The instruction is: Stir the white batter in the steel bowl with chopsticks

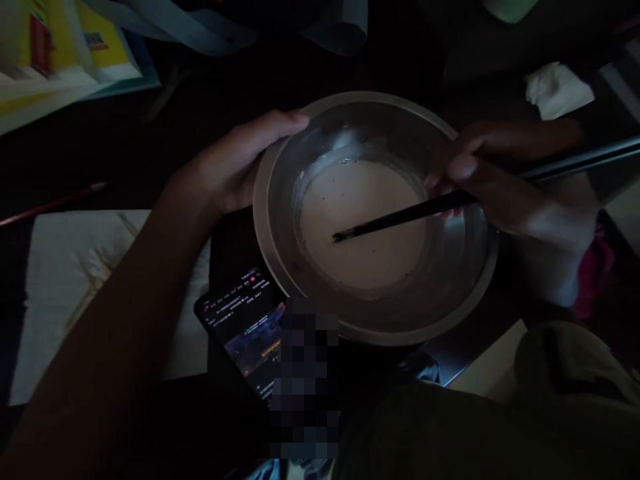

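Note:
A round metal bowl [270, 253] holds a pale, off-white liquid [367, 193] with a few tiny dark specks. My left hand [240, 153] grips the bowl's left side, its thumb on the rim and the other fingers hidden behind the wall. Dark chopsticks [400, 215] are pinched together in my right hand [525, 193] over the right rim. They slant down to the left, with their tips at the surface of the liquid; how deep they reach, I cannot tell.
A lit phone [250, 333] lies at the bowl's lower left. Thin pale strands rest on a white sheet [47, 287], partly behind my left forearm. A reddish pencil-like stick [55, 203], a crumpled white tissue [560, 92] and yellow-and-white packaging [107, 43] lie around. The scene is dim.

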Demonstrator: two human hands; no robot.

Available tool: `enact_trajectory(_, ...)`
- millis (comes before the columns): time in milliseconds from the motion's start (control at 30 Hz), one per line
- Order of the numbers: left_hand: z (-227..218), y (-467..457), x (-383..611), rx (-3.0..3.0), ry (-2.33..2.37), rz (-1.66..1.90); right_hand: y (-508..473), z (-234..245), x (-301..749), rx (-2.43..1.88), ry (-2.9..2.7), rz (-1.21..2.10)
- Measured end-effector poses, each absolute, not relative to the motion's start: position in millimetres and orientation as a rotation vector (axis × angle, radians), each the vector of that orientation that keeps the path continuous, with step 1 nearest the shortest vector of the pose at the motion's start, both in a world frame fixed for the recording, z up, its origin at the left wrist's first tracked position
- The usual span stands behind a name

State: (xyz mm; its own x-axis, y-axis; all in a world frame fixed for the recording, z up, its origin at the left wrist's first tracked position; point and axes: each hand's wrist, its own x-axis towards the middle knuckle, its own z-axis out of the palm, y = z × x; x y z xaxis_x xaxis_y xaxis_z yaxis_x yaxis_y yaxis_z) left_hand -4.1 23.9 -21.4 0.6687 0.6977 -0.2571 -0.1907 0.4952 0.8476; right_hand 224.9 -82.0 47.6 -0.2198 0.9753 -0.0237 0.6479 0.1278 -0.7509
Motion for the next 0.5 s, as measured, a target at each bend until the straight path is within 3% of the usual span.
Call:
enact_trajectory(133,-19,21,-4,0.945,0.622,0.577,-82,59,233,-1.721,-1.797,0.615)
enact_trajectory(367,-19,19,-6,0.926,0.642,0.603,-77,48,242,-1.374,-2.168,0.960)
enact_trajectory(500,-20,21,-7,0.965,0.563,0.584,-76,53,240,-1.567,-2.010,0.653)
